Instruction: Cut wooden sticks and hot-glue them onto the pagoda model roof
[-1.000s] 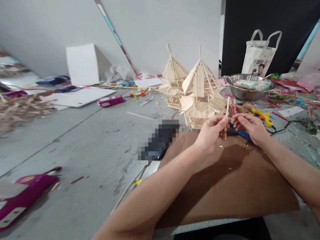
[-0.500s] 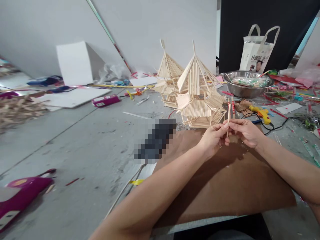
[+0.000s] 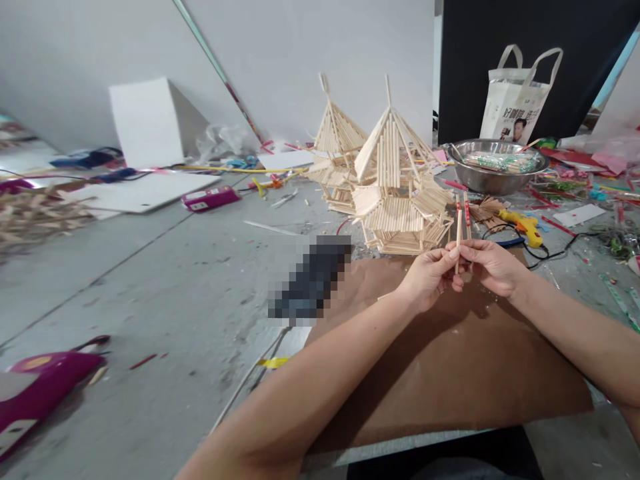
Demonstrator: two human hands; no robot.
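My left hand [image 3: 431,279] pinches a thin light-wood stick [image 3: 459,228] between thumb and fingers, upright. My right hand [image 3: 493,268] meets it at the same spot, its fingertips closed against the stick. Part of the stick's lower end is hidden by my fingers. Just behind rise red-banded wooden sticks [image 3: 467,212]; whether my right hand holds them I cannot tell. Beyond my hands stands a pagoda-like model [image 3: 400,217] built of wooden sticks, with a similar model [image 3: 337,137] behind it to the left. Brown board [image 3: 465,373] lies beneath my forearms.
A metal bowl [image 3: 493,179] with wrapped sticks and a white tote bag [image 3: 515,107] stand at the back right. A yellow glue gun [image 3: 523,227] lies with its cord on the right. Left are a blurred-out dark object [image 3: 313,280] and a purple-and-grey tool [image 3: 55,380].
Both hands stay together around the stick, with barely any shift. The camera view has tilted slightly, and a small pale piece now shows on the board beside my left forearm.
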